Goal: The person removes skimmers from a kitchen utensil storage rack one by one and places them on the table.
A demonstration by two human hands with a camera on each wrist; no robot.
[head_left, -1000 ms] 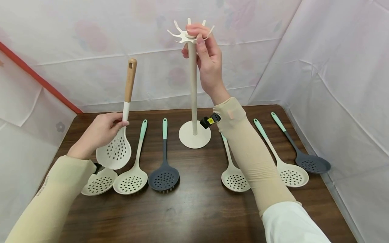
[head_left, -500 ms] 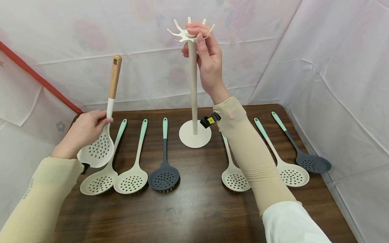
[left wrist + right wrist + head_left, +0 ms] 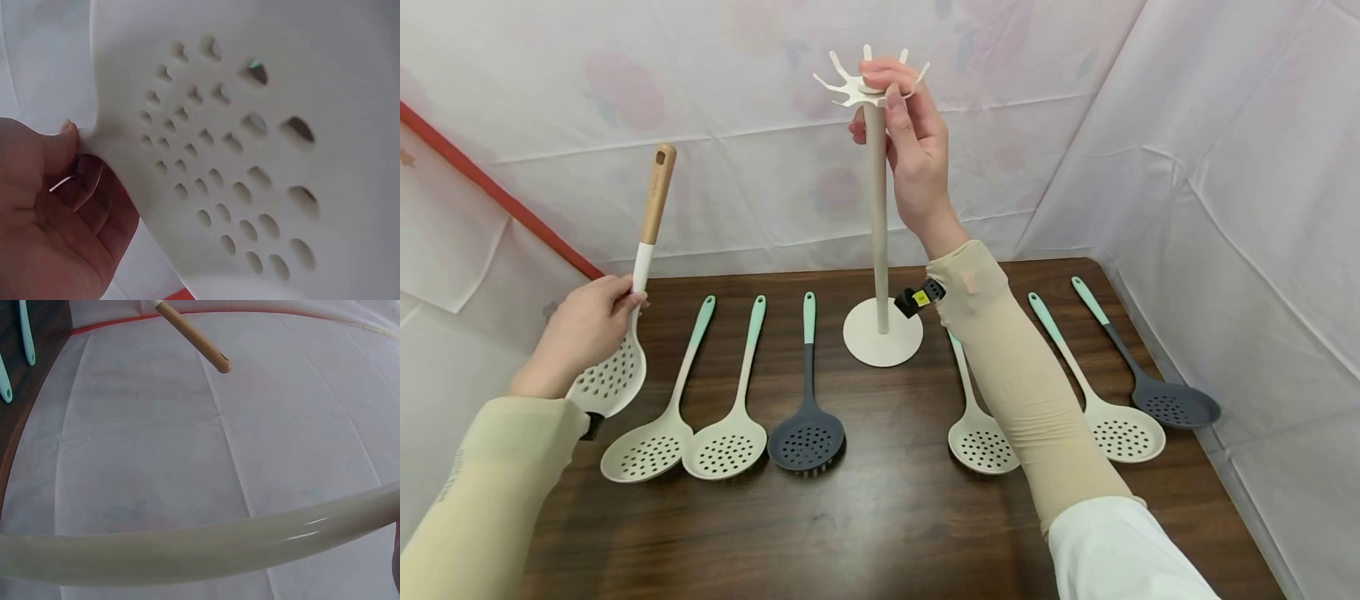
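While right hand steadies stand, left hand lifts skimmer.

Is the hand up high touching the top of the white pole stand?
Touching. In the head view the right hand has its fingers curled over the hook crown of the white stand, with the thumb against the pole just below.

seven skimmers show in all: five cream ones and two dark grey ones. one cream skimmer has a wooden handle and is off the table; six lie on the table. of those six, four are cream and two are dark grey, all with mint handle ends. there is one stand, with one round base and one ring of hooks on top. two hands are in view.
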